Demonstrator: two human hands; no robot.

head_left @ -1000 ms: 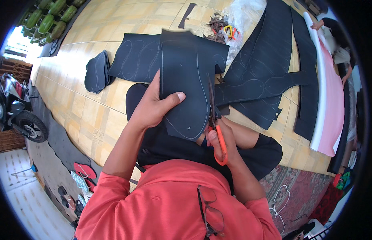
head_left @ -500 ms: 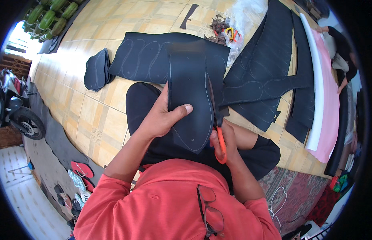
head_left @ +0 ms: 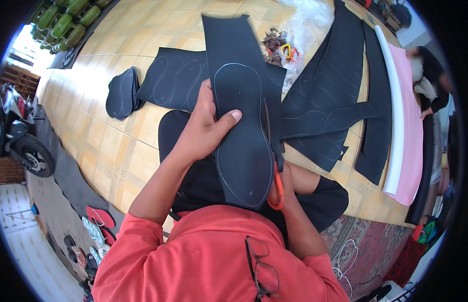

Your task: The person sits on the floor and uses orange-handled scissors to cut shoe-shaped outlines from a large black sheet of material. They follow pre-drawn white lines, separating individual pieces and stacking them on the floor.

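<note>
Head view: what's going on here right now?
A person in a red shirt sits on the tiled floor cutting a dark rubber sheet. The left hand grips the sheet, thumb laid across a sole outline drawn on it. The right hand works orange-handled scissors along the outline's right edge. More marked sheets and a stack of cut soles lie on the floor beyond.

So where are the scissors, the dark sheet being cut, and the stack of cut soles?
scissors [head_left: 277,187]: head view, on the orange handle.
dark sheet [head_left: 242,116]: head view, inside the drawn sole outline.
stack of cut soles [head_left: 122,93]: head view, on the top sole.
</note>
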